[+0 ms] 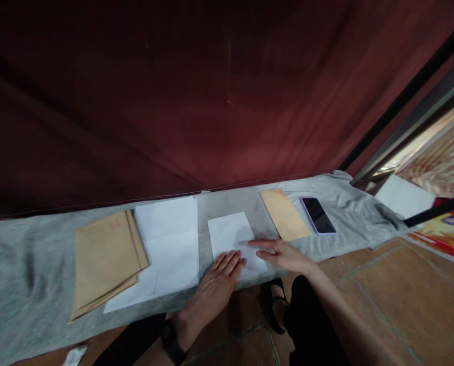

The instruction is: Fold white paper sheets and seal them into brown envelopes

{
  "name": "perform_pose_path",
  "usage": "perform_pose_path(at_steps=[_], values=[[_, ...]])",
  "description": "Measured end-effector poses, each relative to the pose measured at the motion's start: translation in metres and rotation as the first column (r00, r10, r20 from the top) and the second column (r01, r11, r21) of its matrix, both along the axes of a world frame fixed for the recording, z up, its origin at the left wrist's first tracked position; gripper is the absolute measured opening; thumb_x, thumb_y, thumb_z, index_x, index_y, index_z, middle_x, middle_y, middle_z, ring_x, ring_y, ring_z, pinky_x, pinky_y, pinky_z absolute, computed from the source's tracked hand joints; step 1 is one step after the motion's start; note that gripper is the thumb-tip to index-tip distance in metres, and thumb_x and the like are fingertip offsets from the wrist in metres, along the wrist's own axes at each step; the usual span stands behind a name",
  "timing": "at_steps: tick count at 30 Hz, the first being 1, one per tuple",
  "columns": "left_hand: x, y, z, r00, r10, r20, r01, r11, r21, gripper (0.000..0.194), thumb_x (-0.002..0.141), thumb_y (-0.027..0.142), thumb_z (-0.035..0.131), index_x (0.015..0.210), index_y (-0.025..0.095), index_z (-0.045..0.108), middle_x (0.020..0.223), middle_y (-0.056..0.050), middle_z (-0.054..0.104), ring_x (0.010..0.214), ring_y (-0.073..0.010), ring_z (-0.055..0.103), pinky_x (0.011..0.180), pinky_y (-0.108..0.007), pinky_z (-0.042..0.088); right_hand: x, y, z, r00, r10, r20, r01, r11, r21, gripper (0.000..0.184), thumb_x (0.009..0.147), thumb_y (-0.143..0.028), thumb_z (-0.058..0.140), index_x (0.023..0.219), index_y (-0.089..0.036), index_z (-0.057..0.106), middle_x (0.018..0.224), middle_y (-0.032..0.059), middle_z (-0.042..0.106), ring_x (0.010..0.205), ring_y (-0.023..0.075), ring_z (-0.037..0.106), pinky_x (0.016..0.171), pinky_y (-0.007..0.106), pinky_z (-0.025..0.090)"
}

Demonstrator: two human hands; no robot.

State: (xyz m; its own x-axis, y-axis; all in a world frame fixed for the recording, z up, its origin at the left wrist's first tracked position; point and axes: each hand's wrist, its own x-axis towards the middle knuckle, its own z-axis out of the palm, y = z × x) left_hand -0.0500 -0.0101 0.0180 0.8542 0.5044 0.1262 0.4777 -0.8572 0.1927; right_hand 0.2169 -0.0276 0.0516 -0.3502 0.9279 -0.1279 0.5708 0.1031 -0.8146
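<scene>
Paper (229,231) lying on the counter (17,284)

Head view: the left hand (218,284) lies flat on it, the right hand (288,255) touches it with fingers extended; neither grips. A fold looks made; larger sheets (173,244) alongside lie open.

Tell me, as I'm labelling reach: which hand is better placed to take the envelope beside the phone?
Probably the right hand: it extends over the side of the paper nearer that envelope. The left hand, resting on the paper, is farther off, with the right hand in between.
</scene>
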Motion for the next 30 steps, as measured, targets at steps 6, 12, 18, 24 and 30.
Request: perform_pose_path(at_steps=[6,12,18,24,30], values=[[0.002,0.004,0.001,0.999,-0.021,-0.038,0.018,0.998,-0.068,0.053,0.094,0.008,0.045,0.143,0.027,0.048,0.151,-0.008,0.049,0.141,-0.0218,0.043,0.118,-0.043,0.035,-0.040,0.038,-0.026,0.981,0.093,0.172,-0.131,0.964,0.229,0.044,0.106,-0.040,0.035,0.144,-0.025,0.051,0.152,0.0044,0.047,0.145,0.0172,0.036,0.123,0.042,0.026],[0.002,0.005,0.004,0.999,-0.037,-0.016,0.035,0.991,-0.130,0.057,0.091,0.007,0.048,0.143,0.031,0.048,0.152,-0.003,0.048,0.143,-0.0209,0.040,0.120,-0.044,0.034,-0.050,0.058,-0.051,0.899,-0.050,0.435,-0.122,0.925,0.359,0.048,0.105,-0.038,0.039,0.151,-0.025,0.040,0.161,0.0055,0.032,0.150,0.0200,0.026,0.124,0.047,0.022],[-0.010,0.009,0.003,0.997,0.041,0.064,-0.026,0.976,-0.218,0.048,0.090,0.013,0.056,0.136,0.026,0.057,0.148,-0.005,0.053,0.138,-0.0205,0.048,0.115,-0.040,0.043,-0.033,0.068,-0.051,0.891,-0.192,0.412,0.015,0.918,0.395,0.046,0.102,-0.030,0.045,0.147,-0.021,0.047,0.156,0.0100,0.040,0.147,0.0224,0.034,0.122,0.049,0.028],[-0.015,0.017,0.005,0.984,0.126,0.127,-0.089,0.960,-0.264,0.025,0.091,0.015,0.058,0.111,0.022,0.069,0.129,-0.007,0.068,0.117,-0.0212,0.065,0.101,-0.037,0.054,0.010,0.040,-0.035,0.990,0.016,0.138,-0.044,0.979,0.201,0.050,0.086,-0.003,0.046,0.125,-0.025,0.068,0.144,0.0042,0.057,0.134,0.0176,0.052,0.117,0.043,0.038],[-0.014,0.020,0.002,0.948,0.240,0.208,-0.170,0.937,-0.306,0.023,0.095,0.021,0.051,0.105,0.021,0.071,0.119,-0.009,0.073,0.108,-0.0229,0.070,0.095,-0.039,0.057,0.024,0.005,-0.016,0.975,0.162,0.151,-0.168,0.986,0.026,0.054,0.078,-0.004,0.056,0.122,-0.031,0.070,0.152,-0.0011,0.047,0.148,0.0212,0.032,0.122,0.048,0.024]])
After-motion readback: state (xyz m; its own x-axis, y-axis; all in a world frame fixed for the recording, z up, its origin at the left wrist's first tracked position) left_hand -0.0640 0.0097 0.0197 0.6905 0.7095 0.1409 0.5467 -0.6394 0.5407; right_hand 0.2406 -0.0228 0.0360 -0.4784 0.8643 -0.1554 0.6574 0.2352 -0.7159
